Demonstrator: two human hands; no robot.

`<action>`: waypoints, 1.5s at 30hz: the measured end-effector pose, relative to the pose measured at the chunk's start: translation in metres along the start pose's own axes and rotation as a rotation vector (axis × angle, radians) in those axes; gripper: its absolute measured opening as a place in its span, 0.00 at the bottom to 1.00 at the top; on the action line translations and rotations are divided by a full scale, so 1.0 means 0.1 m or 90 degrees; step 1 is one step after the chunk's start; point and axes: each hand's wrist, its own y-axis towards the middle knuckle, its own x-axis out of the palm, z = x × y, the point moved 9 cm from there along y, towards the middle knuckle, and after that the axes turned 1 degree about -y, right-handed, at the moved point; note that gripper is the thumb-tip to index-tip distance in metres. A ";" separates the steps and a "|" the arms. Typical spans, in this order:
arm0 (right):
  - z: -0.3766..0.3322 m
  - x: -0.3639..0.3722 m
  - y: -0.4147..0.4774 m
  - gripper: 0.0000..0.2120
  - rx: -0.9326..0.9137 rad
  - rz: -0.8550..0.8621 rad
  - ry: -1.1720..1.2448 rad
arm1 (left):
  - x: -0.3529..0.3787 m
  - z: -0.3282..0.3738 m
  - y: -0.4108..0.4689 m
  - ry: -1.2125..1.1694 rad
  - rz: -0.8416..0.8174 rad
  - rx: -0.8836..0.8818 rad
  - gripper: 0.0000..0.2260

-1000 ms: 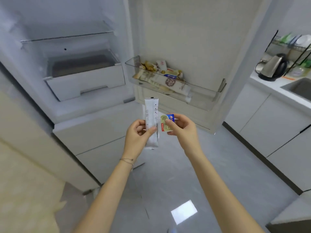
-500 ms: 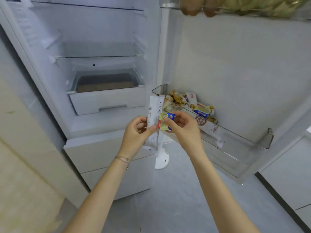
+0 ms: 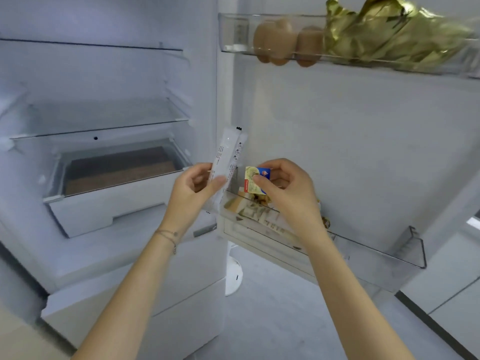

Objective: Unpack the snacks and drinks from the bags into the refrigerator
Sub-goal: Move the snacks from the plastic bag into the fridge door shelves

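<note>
My left hand (image 3: 193, 193) holds a long white snack packet (image 3: 227, 159) upright in front of the open refrigerator. My right hand (image 3: 288, 190) pinches a small yellow and blue snack packet (image 3: 255, 178) just above the lower door bin (image 3: 376, 252). That bin holds several snack packets (image 3: 253, 210) at its left end, partly hidden by my hands. The two hands are close together, a little apart.
The upper door bin (image 3: 233, 29) carries brown eggs (image 3: 275, 42) and gold foil packets (image 3: 384, 35). Inside the refrigerator are glass shelves (image 3: 104, 126) and a white drawer (image 3: 109, 203). White cabinets (image 3: 452, 302) stand at the right, over a grey floor (image 3: 285, 320).
The view has risen and come closer to the refrigerator door; the upper bin is now in sight. My hands have drawn slightly apart, each keeping its packet.
</note>
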 end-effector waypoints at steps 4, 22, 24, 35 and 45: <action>-0.02 -0.10 0.13 0.06 0.014 0.070 -0.046 | 0.16 0.05 0.34 0.028 -0.107 0.028 0.07; 0.40 -0.99 -0.19 0.05 0.216 0.181 -0.347 | 1.18 -0.11 0.77 0.274 -0.497 0.111 0.06; 0.47 -0.96 -0.25 0.05 0.229 0.152 -0.335 | 1.21 -0.19 0.75 0.287 -0.523 0.085 0.05; 0.65 -0.89 -0.33 0.10 0.291 0.084 -0.329 | 1.28 -0.29 0.66 0.361 -0.591 0.080 0.07; 0.61 -0.99 -0.37 0.08 0.291 0.067 -0.377 | 1.42 -0.19 0.46 0.299 -0.586 0.104 0.06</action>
